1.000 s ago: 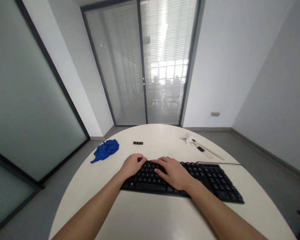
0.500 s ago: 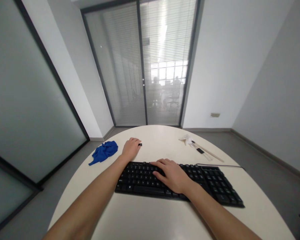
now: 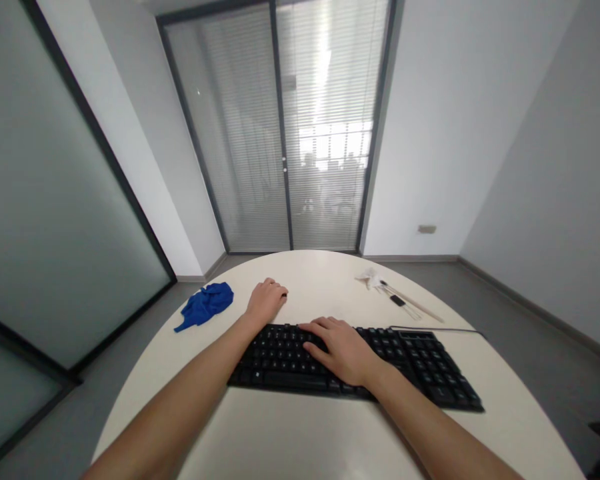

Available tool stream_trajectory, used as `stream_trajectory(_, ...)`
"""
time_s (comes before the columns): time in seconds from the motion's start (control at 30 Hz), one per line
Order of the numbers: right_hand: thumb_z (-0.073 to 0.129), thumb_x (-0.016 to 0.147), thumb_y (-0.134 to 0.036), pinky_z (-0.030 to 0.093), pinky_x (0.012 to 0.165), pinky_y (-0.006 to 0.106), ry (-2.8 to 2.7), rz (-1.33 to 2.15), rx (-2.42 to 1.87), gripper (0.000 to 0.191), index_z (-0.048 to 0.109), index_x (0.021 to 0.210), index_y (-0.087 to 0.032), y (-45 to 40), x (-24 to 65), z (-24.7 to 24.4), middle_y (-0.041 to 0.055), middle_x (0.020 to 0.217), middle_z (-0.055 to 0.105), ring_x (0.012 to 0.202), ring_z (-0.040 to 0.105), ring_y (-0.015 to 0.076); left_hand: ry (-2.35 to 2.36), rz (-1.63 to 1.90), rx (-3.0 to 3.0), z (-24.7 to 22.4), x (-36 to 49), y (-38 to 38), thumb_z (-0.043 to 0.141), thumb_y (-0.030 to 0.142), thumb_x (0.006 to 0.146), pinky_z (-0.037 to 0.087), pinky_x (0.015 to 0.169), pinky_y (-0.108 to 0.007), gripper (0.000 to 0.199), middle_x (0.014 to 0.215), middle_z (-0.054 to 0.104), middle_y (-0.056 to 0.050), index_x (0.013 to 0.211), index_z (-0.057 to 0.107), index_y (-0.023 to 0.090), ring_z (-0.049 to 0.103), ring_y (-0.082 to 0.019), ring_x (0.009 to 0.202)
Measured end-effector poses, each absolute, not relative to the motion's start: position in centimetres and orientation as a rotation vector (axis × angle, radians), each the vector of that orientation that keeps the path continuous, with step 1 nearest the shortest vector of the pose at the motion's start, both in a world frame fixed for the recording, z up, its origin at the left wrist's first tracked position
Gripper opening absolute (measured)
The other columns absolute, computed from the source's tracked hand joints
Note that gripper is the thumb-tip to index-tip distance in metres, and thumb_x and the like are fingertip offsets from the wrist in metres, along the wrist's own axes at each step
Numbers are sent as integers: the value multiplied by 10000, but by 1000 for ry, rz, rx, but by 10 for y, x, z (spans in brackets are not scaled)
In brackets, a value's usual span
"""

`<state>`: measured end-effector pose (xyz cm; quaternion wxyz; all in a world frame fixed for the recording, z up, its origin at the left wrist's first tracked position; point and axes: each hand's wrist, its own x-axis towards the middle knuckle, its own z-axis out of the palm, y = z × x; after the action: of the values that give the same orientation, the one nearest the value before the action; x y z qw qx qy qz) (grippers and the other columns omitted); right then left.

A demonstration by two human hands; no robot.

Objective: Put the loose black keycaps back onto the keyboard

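Observation:
A black keyboard (image 3: 290, 381) lies across the white table (image 3: 260, 440). My right hand (image 3: 343, 350) rests on its middle keys with the fingers spread, holding nothing. Just beyond the keyboard's left part is my left hand (image 3: 267, 300), its fingers curled over a small black object (image 3: 284, 295). Only a bit of that object shows at the fingertips, probably a keycap-sized piece; the rest is hidden. A crumpled blue cloth (image 3: 206, 304) lies to the left of my left hand.
At the right back of the table lie a white crumpled piece (image 3: 370, 278), a thin pale stick (image 3: 423, 307) and a tool with a black part (image 3: 397, 301). The keyboard cable (image 3: 455, 329) runs off the right edge. Beyond stands a glass partition with blinds (image 3: 325, 167).
My left hand has shifted slightly right and its fingers now cover more of the small black object. My right hand stays on the keys. The view has moved slightly.

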<state>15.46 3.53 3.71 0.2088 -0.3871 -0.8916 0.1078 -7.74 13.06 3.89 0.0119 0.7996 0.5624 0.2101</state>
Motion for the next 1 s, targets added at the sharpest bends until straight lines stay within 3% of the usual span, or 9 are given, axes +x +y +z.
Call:
stream_trajectory(0.17,492,1000,-426,456,961,406,-2479,297,-1066,386,587,1340,-270,36,155,36,81,1191,674,1065,610,259,1872,799,2289,44,-79,89,626,262,923,484,927,-356,208,1111,742,-49,1097,739,251,638,-260,1073)
stream_trajectory(0.43,492,1000,-431,450,983,417,-2474,317,-1062,384,587,1344,-287,35,154,38,72,1195,678,1079,611,256,1831,932,2096,24,-90,39,619,279,925,485,979,-349,194,1101,753,-28,1065,747,238,657,-232,1079)
stream_trajectory(1.0,471,999,-466,460,965,437,-2464,358,-1070,418,590,1357,-288,36,154,40,91,1198,682,1074,614,271,1711,965,2083,20,-92,37,624,252,925,490,984,-362,179,1069,774,-13,1012,780,249,682,-229,1050)
